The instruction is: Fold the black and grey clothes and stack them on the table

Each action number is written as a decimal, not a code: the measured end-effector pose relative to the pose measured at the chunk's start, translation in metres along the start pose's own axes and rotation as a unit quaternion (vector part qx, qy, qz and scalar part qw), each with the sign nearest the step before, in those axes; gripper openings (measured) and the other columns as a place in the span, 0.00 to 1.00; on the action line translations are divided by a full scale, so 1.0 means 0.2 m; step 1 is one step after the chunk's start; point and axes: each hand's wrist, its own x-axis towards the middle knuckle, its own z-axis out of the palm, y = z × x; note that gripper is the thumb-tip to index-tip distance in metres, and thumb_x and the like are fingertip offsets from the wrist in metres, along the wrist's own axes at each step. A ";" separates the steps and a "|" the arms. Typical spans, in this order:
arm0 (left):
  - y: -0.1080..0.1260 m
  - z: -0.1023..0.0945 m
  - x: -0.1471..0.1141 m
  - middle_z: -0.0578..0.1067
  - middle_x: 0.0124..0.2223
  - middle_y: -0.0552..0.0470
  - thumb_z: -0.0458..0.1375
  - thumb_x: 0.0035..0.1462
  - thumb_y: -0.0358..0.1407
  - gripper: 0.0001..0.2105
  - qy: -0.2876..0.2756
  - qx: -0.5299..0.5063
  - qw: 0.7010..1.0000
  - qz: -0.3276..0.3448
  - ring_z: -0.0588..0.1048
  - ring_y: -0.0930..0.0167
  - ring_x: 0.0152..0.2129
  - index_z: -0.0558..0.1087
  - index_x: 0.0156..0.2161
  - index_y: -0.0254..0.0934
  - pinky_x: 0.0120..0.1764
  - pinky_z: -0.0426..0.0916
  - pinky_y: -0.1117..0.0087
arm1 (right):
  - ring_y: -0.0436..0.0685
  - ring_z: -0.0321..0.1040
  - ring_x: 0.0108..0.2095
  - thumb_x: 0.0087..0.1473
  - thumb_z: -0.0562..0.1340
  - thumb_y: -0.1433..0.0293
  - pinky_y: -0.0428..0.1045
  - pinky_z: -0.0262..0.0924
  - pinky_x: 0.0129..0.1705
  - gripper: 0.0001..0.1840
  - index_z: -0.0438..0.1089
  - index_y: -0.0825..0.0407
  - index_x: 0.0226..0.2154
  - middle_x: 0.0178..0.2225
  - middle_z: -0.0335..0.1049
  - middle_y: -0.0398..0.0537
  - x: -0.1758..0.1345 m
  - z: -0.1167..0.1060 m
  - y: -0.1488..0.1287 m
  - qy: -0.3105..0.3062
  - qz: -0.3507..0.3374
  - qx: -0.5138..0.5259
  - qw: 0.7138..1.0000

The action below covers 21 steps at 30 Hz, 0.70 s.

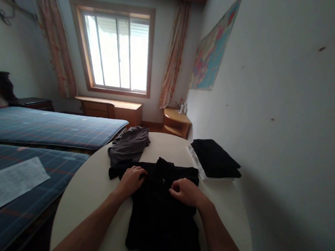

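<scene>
A black collared shirt point(163, 217) lies on the round white table point(76, 203), its collar pointing away from me. A small light mark shows on its chest. My left hand point(133, 179) is at the shirt's left shoulder, its fingers curled down on the cloth. Over the right side of the chest, my right hand point(186, 191) is closed, with thumb and fingertips together at the fabric. The cloth between the fingers is mostly hidden. A crumpled dark grey garment point(130, 144) lies beyond my left hand, touching the shirt's left sleeve.
Folded black clothing point(215, 157) rests on a clear plastic bag point(194, 158) at the table's right, close to the white wall point(291, 157). To the left are two plaid mattresses point(55, 127), the nearer bearing a paper sheet point(14, 181). A corner shelf point(176, 116) stands behind the table.
</scene>
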 end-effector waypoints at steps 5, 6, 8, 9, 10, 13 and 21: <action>0.01 -0.08 0.01 0.80 0.43 0.50 0.52 0.60 0.33 0.11 0.038 -0.048 0.994 -0.090 0.78 0.63 0.41 0.75 0.44 0.43 0.43 0.68 0.66 | 0.57 0.73 0.36 0.60 0.56 0.59 0.48 0.60 0.40 0.18 0.78 0.50 0.35 0.34 0.78 0.49 0.02 0.01 0.04 0.093 0.013 0.026 0.995; 0.02 -0.09 0.01 0.80 0.43 0.51 0.52 0.60 0.33 0.11 0.043 -0.058 0.992 -0.103 0.78 0.63 0.40 0.75 0.44 0.44 0.42 0.68 0.66 | 0.58 0.72 0.43 0.60 0.56 0.61 0.50 0.61 0.46 0.17 0.77 0.49 0.42 0.41 0.78 0.50 0.03 0.03 0.07 0.135 0.009 0.037 0.990; 0.03 -0.10 0.00 0.80 0.42 0.51 0.53 0.57 0.32 0.12 0.048 -0.073 0.991 -0.106 0.78 0.63 0.40 0.74 0.44 0.44 0.44 0.68 0.65 | 0.59 0.66 0.54 0.59 0.56 0.65 0.53 0.57 0.56 0.22 0.69 0.51 0.55 0.54 0.71 0.52 0.07 0.07 0.12 0.186 -0.007 0.047 0.981; 0.04 -0.09 0.00 0.79 0.44 0.50 0.54 0.56 0.31 0.13 0.048 -0.079 0.991 -0.095 0.77 0.63 0.41 0.74 0.45 0.43 0.45 0.68 0.65 | 0.59 0.63 0.58 0.59 0.57 0.66 0.54 0.54 0.59 0.25 0.66 0.52 0.58 0.57 0.68 0.54 0.08 0.09 0.15 0.190 -0.011 0.045 0.981; 0.05 -0.08 -0.01 0.79 0.45 0.50 0.55 0.54 0.30 0.14 0.046 -0.082 0.993 -0.077 0.77 0.63 0.43 0.74 0.46 0.43 0.47 0.68 0.65 | 0.60 0.60 0.59 0.58 0.57 0.66 0.55 0.52 0.61 0.27 0.63 0.54 0.60 0.59 0.66 0.55 0.10 0.11 0.17 0.185 -0.008 0.039 0.982; 0.05 -0.05 -0.02 0.78 0.50 0.48 0.55 0.53 0.30 0.16 0.025 -0.082 0.996 -0.037 0.75 0.62 0.48 0.75 0.48 0.41 0.51 0.66 0.64 | 0.61 0.61 0.58 0.59 0.58 0.66 0.55 0.52 0.62 0.29 0.62 0.56 0.61 0.58 0.67 0.57 0.12 0.14 0.22 0.166 0.019 0.026 0.986; 0.03 -0.04 -0.01 0.81 0.41 0.47 0.48 0.64 0.37 0.14 -0.011 -0.060 0.996 -0.070 0.80 0.62 0.39 0.76 0.47 0.43 0.43 0.69 0.66 | 0.59 0.73 0.43 0.63 0.53 0.57 0.51 0.61 0.49 0.31 0.58 0.54 0.64 0.40 0.77 0.52 0.10 0.08 0.17 0.138 0.104 0.049 0.984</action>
